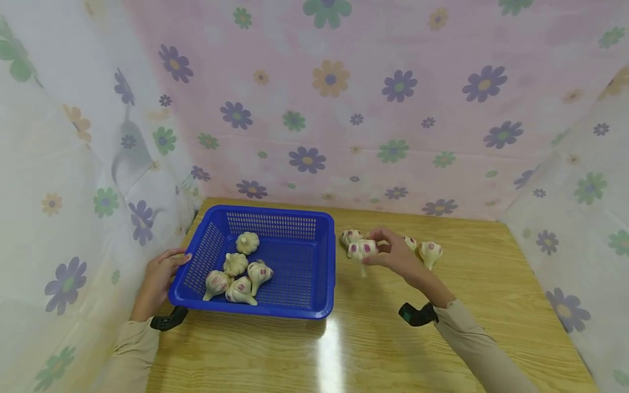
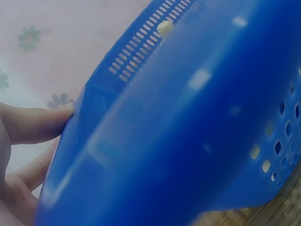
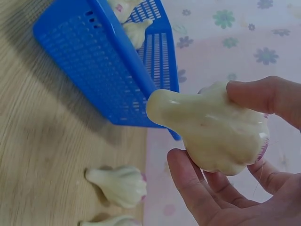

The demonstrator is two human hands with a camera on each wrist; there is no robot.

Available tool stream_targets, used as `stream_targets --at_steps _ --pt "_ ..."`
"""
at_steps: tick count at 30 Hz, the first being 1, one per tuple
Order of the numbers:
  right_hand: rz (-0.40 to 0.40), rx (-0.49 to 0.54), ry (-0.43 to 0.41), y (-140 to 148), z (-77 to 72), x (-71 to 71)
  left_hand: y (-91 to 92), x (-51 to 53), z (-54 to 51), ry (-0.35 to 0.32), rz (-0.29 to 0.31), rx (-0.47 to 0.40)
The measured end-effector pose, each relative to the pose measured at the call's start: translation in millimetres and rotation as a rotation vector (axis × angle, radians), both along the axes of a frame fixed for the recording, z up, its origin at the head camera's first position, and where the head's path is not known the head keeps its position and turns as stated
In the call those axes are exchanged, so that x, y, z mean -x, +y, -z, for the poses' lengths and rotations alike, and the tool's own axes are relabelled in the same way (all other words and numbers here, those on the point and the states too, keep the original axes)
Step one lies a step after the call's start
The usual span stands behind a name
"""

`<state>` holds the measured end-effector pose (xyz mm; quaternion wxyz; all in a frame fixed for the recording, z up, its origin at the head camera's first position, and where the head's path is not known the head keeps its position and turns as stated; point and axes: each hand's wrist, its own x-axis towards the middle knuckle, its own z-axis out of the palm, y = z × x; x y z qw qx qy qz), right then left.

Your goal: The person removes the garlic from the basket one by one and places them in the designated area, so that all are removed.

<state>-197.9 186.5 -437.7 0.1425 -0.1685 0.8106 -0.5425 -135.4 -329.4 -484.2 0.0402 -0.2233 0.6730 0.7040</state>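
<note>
My right hand [image 1: 395,254] pinches a garlic bulb [image 3: 216,127] between thumb and fingers, just above the table right of the basket. The bulb is whitish with purple patches, and its stem points down in the head view. My left hand [image 1: 159,281] grips the left rim of a blue plastic basket [image 1: 326,262], fingertips at the edge. Inside the basket, toward its left, lie several garlic bulbs [image 1: 247,243]. Behind the held bulb another garlic bulb [image 1: 350,236] shows partly. To the right, one garlic bulb [image 1: 430,252] lies beside another that the right hand partly hides.
The wooden table [image 1: 472,262] carries the basket at its left. Flowered cloth [image 1: 358,131] hangs along the back and both sides. Each wrist wears a black camera mount [image 1: 416,315].
</note>
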Motion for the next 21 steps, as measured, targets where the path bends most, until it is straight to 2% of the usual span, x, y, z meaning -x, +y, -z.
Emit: stream_targets --at_steps 10,21 --pt "0.043 -0.040 -0.025 28.6 -4.3 4.3 1.1 -0.8 -2.1 -0.001 0.001 0.023" --pt "0.061 -0.076 -0.013 56.2 -7.3 5.7 1.6 -1.0 -2.3 -0.016 0.002 0.055"
